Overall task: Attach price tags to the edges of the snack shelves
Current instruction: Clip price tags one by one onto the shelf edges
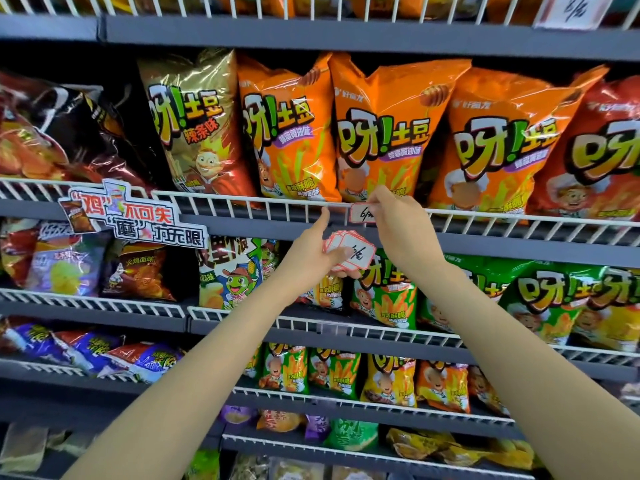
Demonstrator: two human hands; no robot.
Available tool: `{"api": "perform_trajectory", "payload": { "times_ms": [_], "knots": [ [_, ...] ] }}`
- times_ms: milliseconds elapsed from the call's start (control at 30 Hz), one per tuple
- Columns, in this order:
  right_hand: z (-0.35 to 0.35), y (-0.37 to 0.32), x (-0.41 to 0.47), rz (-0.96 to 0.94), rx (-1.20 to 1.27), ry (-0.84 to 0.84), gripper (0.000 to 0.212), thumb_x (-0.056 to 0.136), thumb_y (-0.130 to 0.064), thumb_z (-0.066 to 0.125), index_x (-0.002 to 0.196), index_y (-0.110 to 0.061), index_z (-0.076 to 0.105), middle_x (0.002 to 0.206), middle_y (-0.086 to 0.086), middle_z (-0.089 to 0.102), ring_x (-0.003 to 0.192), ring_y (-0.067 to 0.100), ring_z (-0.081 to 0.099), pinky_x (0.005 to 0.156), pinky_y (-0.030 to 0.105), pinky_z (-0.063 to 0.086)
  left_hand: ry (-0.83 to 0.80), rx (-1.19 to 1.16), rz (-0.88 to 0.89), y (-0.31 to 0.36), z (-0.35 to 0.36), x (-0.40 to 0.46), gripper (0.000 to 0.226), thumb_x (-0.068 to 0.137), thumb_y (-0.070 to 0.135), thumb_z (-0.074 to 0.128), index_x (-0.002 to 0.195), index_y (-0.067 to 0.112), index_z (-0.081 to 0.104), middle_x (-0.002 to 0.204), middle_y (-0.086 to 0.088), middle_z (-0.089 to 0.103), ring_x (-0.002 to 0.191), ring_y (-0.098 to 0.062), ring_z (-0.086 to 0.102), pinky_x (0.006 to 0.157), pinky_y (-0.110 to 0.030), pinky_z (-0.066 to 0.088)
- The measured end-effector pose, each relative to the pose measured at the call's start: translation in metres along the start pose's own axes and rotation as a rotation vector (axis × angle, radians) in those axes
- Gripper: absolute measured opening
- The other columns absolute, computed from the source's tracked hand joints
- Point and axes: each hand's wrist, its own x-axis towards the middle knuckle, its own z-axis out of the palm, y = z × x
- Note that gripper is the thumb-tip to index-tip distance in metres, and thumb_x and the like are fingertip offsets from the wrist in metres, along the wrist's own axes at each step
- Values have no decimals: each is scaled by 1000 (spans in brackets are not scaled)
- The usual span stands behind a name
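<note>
A white price tag with a red border sits against the white wire rail at the front edge of the shelf of orange snack bags. My right hand pinches the tag's top right corner at the rail. My left hand holds a small stack of the same red-bordered tags just below, its thumb on the top one and its index finger stretched up to touch the shelf edge left of the tag.
Grey shelves with wire rails run above and below, packed with snack bags. A cut-out promotional sign hangs on the rail at the left. Another handwritten tag hangs on the top shelf's rail at the upper right. Green bags stand below my hands.
</note>
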Motion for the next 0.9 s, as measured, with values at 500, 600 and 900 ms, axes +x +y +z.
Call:
{"api": "perform_trajectory", "payload": {
  "times_ms": [500, 600, 900],
  "knots": [
    [-1, -2, 3, 2, -135, 6, 23, 90, 5, 42, 110, -5, 46, 54, -4, 29, 54, 25, 35, 41, 26, 17, -3, 109, 72, -10, 7, -4, 90, 91, 25, 58, 148, 28, -10, 54, -2, 28, 44, -10, 29, 43, -20, 22],
    [1, 1, 4, 3, -99, 20, 20, 91, 2, 42, 109, -5, 48, 54, -1, 35, 54, 26, 39, 42, 28, 20, 5, 38, 83, -15, 1, -5, 82, 90, 22, 59, 148, 33, 2, 53, 0, 36, 43, -13, 37, 45, -20, 29],
    [-3, 2, 18, 39, 175, 96, 15, 90, -17, 59, 99, -10, 69, 102, 9, 59, 101, 22, 51, 78, 26, 37, -100, 61, 97, -25, -21, -9, 65, 90, 19, 61, 137, 41, 21, 48, 6, 18, 38, -7, 24, 50, -30, 39]
  ]
}}
